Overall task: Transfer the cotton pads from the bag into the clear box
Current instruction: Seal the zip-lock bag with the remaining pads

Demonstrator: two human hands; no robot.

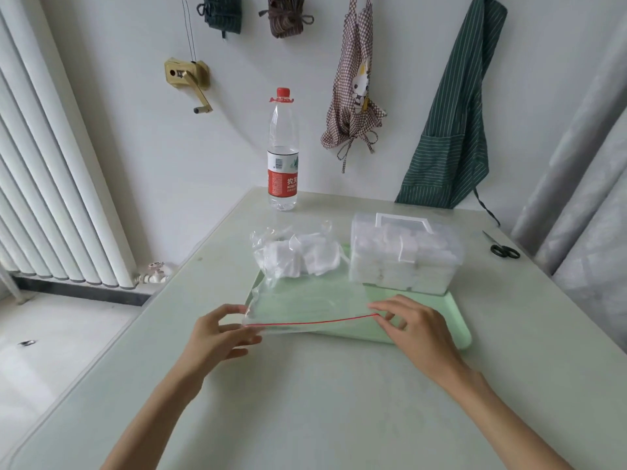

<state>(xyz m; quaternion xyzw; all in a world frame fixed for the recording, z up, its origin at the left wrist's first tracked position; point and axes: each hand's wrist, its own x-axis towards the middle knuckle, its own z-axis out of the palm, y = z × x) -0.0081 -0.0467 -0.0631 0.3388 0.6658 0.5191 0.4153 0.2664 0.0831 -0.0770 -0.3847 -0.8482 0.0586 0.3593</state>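
Two hands work at the near edge of a pale bench. Beyond the fingers a green tray carries the clear box, closed and packed white. The bag lies between both hands, cotton pads bunched at its far end. Left hand and right hand each pinch a corner of its red-lined mouth.

Home utility corner, aprons hanging on white wall, radiator, water bottle on pale table
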